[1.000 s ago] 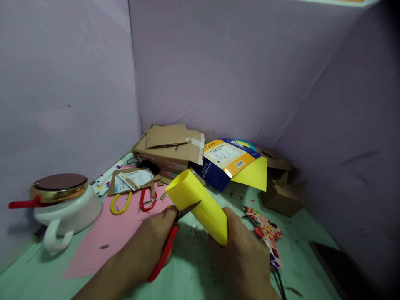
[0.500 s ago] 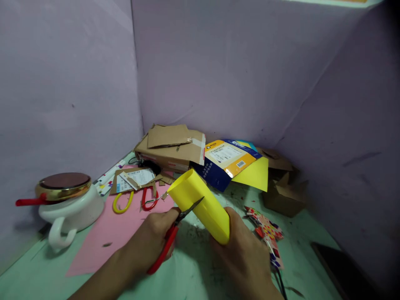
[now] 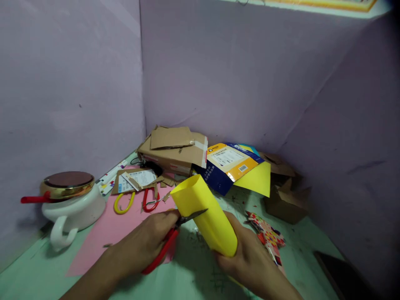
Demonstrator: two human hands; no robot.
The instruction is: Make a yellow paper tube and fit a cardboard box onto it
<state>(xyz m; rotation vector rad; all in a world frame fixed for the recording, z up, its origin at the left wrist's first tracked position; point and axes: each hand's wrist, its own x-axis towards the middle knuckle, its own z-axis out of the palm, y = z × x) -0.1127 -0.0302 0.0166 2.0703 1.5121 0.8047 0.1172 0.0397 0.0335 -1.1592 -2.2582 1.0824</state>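
My left hand (image 3: 146, 241) is closed round red-handled scissors (image 3: 170, 241), whose dark blades lie across a folded yellow paper (image 3: 204, 216). My right hand (image 3: 250, 260) grips the lower end of that yellow paper and holds it up above the green table (image 3: 193, 279). The blades touch the paper's left edge near its middle. The paper stands tilted, with its open end pointing up and to the left.
A pink sheet (image 3: 109, 233) lies left of my hands, with yellow and red scissor handles (image 3: 136, 200) beyond it. A white pot with a gold lid (image 3: 70, 200) stands at the left. Cardboard boxes (image 3: 173, 150), a blue-and-orange carton (image 3: 229, 164) and patterned scraps (image 3: 268, 235) crowd the back and right.
The yellow paper and both hands have shifted slightly right and lower. The scissor blades have swung closer to level across the paper. The view has shifted a little.
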